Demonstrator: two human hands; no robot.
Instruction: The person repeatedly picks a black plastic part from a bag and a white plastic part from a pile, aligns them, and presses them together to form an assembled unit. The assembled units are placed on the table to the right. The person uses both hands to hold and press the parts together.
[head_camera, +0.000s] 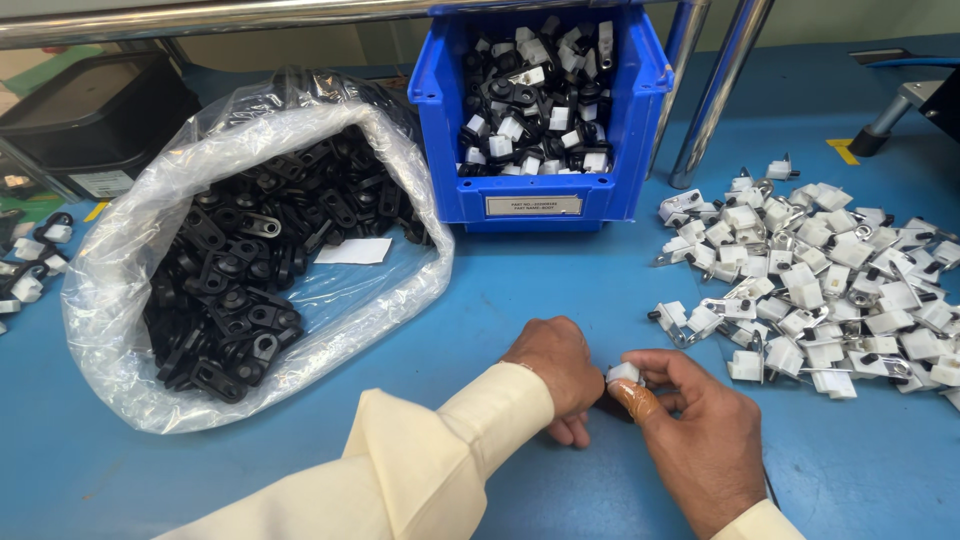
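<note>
Small white plastic part (623, 374) pinched between both hands low on the blue bench (520, 280): left hand (556, 370) curled closed against it, right hand (700, 440) gripping it with thumb and fingers, thumb tip wrapped in tan tape. To the right, loose heap of white parts (820, 290), too many to count. Behind, one blue bin (640, 130) of mixed black-and-white pieces, pale rectangular label on its front. At left, one clear plastic bag (120, 270) open, full of black clips (250, 280), white slip inside. Black tray (95, 120) at far left.
</note>
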